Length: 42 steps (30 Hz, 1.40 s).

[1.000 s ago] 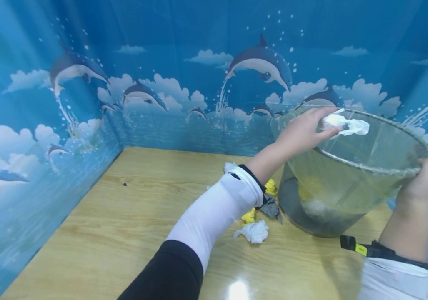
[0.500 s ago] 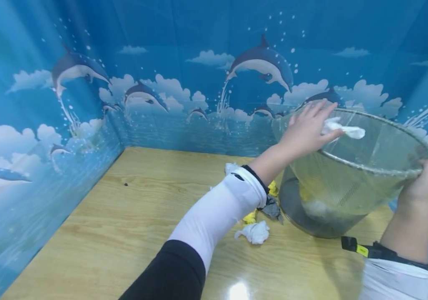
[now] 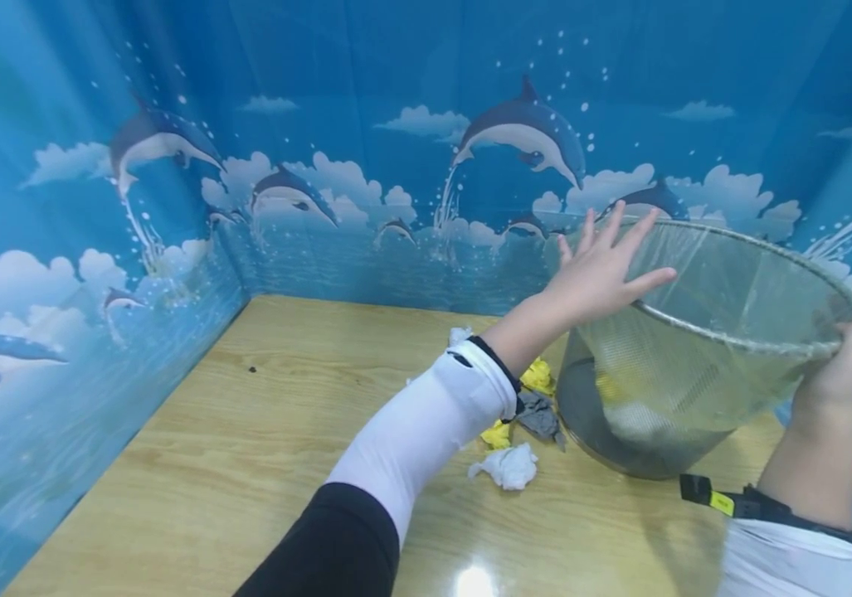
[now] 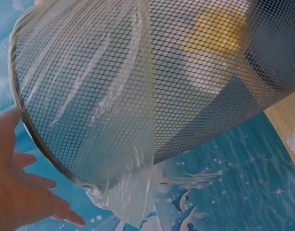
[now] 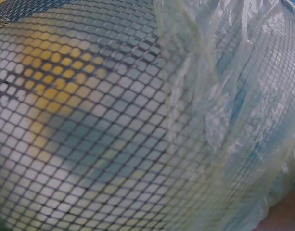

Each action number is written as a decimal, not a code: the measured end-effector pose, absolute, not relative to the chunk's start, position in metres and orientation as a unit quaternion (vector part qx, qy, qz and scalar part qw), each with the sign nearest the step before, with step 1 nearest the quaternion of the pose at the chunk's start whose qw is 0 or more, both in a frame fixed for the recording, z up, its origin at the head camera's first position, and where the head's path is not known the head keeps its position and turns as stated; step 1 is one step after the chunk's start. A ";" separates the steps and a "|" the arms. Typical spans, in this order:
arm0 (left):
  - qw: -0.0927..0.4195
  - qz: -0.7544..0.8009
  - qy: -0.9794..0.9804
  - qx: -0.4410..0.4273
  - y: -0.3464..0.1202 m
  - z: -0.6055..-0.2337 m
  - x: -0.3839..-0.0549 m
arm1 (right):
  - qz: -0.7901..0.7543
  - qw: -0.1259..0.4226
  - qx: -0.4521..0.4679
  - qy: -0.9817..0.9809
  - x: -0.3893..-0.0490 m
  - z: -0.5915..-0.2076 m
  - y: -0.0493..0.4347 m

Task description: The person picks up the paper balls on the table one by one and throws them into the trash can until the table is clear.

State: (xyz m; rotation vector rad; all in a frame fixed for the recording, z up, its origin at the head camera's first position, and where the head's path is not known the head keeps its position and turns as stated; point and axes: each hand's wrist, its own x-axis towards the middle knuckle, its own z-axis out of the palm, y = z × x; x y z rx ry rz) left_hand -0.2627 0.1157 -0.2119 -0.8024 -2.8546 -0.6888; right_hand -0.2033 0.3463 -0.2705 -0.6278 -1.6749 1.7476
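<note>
A mesh wastebasket [image 3: 742, 342] with a thin, clear yellowish liner [image 3: 702, 369] folded over its rim leans on the table at the right. My left hand [image 3: 596, 278] is at the rim's left side, fingers spread and holding nothing. In the left wrist view, the same hand [image 4: 27, 192] has its thumb right at the rim. My right hand [image 3: 847, 356] grips the rim on the far right, thumb on top; the right wrist view shows just a bit of that hand [image 5: 286, 214] beside the bunched liner [image 5: 229, 120]. Yellow [image 4: 217, 31] and white crumpled paper [image 4: 207, 72] show through the mesh.
Left of the wastebasket, crumpled papers lie on the wooden table [image 3: 306, 398]: white [image 3: 509, 467], grey [image 3: 540, 414], yellow [image 3: 537, 376], some partly behind the left forearm. A blue dolphin-print curtain [image 3: 411, 124] surrounds the table. A small dark speck [image 3: 252, 370] lies at the left.
My left hand has let go of the white crumpled paper, which dropped and is gone from the bin's mouth. Its fingers have spread, and the hand has drawn slightly left. The right hand stays on the rim.
</note>
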 end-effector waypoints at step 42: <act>0.034 -0.316 -0.919 -0.234 0.016 -0.284 -0.281 | 0.664 0.320 -0.243 -0.631 -0.204 -0.269 0.346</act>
